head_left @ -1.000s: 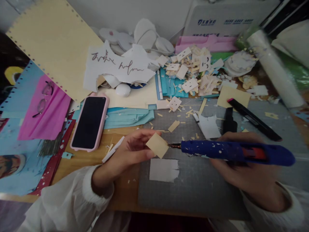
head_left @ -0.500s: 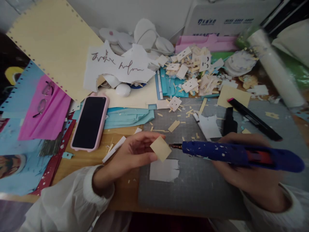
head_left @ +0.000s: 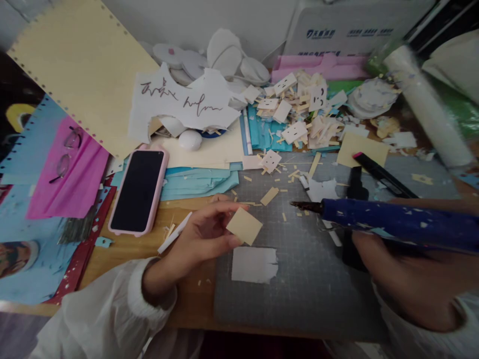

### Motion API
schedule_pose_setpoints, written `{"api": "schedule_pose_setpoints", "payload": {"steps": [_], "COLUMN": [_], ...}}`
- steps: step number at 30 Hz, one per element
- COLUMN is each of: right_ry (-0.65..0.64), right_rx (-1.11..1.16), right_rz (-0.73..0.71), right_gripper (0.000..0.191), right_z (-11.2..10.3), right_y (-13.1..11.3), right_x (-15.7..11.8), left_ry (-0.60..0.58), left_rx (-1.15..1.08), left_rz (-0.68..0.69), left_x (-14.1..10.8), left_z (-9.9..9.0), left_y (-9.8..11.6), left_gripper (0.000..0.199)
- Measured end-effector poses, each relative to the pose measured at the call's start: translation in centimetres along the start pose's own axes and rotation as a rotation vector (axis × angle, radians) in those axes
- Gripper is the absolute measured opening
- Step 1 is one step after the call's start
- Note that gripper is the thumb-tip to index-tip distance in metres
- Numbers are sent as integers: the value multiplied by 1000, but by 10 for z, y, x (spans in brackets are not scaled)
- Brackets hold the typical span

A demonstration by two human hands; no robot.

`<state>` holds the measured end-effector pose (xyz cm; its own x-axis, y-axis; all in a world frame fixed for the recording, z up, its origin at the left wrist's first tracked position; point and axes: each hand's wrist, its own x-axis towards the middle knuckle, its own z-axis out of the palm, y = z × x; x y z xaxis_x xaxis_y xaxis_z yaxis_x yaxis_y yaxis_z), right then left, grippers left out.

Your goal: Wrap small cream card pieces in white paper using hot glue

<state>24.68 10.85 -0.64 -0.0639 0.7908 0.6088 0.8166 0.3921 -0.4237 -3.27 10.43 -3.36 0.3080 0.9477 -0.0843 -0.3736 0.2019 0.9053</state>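
Between thumb and fingers, my left hand (head_left: pixel 200 232) pinches a small yellow paper square (head_left: pixel 244 226) by its left side. The square is held above the grey cutting mat (head_left: pixel 299 299). At the right, my right hand (head_left: pixel 415 269) is wrapped round a blue glue gun (head_left: pixel 396 222), whose dark nozzle points left, apart from the square. Just below the yellow square, a white paper piece (head_left: pixel 254 265) with a ragged right edge lies on the mat. A yellow strip (head_left: pixel 270 196) and several small scraps lie behind the square.
A phone (head_left: pixel 138 191) in a pink case lies at the left, near eyeglasses (head_left: pixel 63 160) on pink paper. Many small paper figures (head_left: pixel 295 132) are heaped behind the mat. A black pen (head_left: pixel 385 174) and a white roll (head_left: pixel 428 107) are at the right.
The glue gun in my right hand has moved right and slightly up, so its nozzle is away from the yellow square. My left hand has shifted slightly left with the square.
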Motion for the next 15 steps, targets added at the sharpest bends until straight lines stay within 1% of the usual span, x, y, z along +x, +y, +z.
{"api": "schedule_pose_setpoints", "payload": {"steps": [1,6,10,13,15], "right_ry": [3,-11,-18,-14,-29], "right_rx": [-18,-21,-25,-54,-48], "right_rz": [-32,-96,-132,-97,-11], "right_gripper": [18,20,20,21,19], "right_z": [0,2,1,0,-1], "right_y": [-2,-8,-10,-11,-12], "right_x": [1,9,13,11,8], "left_ry": [2,17,-2,-16,-13], "left_rx": [7,28,18,38,66], "left_rz": [3,10,-5,7,14], "left_x": [0,0,-1,-1,-2], "left_z": [0,0,0,-2,-3], "left_y": [0,0,0,-1,-1], "left_gripper": [35,35,35,36,37]}}
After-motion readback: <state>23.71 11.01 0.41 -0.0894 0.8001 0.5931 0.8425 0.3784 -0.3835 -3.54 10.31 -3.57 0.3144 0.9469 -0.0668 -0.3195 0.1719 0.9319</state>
